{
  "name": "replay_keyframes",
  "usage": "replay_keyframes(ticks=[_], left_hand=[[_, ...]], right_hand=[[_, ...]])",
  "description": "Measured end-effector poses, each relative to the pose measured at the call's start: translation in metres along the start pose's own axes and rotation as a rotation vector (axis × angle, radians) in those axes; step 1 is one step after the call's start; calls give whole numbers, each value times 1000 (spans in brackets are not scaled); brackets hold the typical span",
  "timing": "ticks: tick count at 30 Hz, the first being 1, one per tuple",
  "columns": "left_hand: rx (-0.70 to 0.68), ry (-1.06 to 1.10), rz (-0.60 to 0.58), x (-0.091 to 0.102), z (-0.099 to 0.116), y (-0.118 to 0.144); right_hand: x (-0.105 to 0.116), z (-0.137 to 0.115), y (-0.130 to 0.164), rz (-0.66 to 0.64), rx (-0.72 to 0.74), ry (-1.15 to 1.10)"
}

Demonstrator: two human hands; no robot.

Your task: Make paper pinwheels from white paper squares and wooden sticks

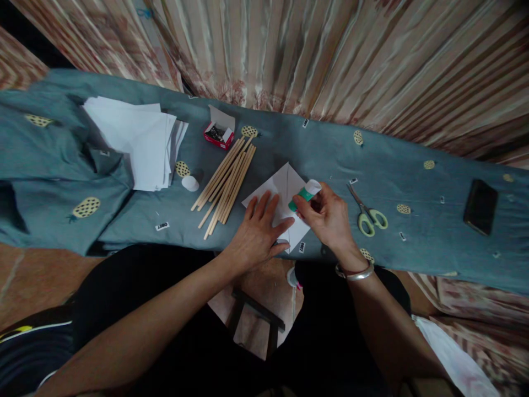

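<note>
Press the folded paper [285, 193] flat against the cloth-covered table [413, 231] with the left hand [258, 231], palm down and fingers spread, empty of anything else. Keep that pressure near the fold, so that the sheet cannot slide under the strokes. Hold the glue stick [305, 194] tilted, green end on the paper, pinched between thumb and fingers of the right hand [328, 218], which is closed around it. Apply in short, even strokes, probably along the edge nearest the spread fingers, and avoid smearing onto the cloth.

Position of the paper: directly under both hands, left palm on its near left corner, glue tip touching its middle right part. Wooden sticks [225, 184] just to the left, near but apart from the paper. White cap [190, 183] beyond the sticks. Scissors [367, 212] just right of the right hand, untouched.
</note>
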State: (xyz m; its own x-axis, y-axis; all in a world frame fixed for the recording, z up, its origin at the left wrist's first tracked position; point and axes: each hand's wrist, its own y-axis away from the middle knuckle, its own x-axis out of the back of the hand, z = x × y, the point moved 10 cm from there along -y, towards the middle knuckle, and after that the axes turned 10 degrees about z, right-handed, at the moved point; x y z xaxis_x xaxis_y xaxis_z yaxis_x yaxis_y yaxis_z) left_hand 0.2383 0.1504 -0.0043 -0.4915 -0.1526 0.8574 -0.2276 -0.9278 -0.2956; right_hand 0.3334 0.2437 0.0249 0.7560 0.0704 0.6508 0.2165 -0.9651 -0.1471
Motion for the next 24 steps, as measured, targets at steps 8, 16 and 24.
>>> replay_keyframes(ticks=[8, 16, 24], left_hand=[[-2, -7, 14, -1, -1, 0], [2, -20, 4, 0, 0, 0], [-1, -24, 1, 0, 0, 0]], right_hand=[[4, 1, -1, 18, -3, -3], [5, 5, -2, 42, -26, -25], [5, 8, -4, 53, -53, -71]])
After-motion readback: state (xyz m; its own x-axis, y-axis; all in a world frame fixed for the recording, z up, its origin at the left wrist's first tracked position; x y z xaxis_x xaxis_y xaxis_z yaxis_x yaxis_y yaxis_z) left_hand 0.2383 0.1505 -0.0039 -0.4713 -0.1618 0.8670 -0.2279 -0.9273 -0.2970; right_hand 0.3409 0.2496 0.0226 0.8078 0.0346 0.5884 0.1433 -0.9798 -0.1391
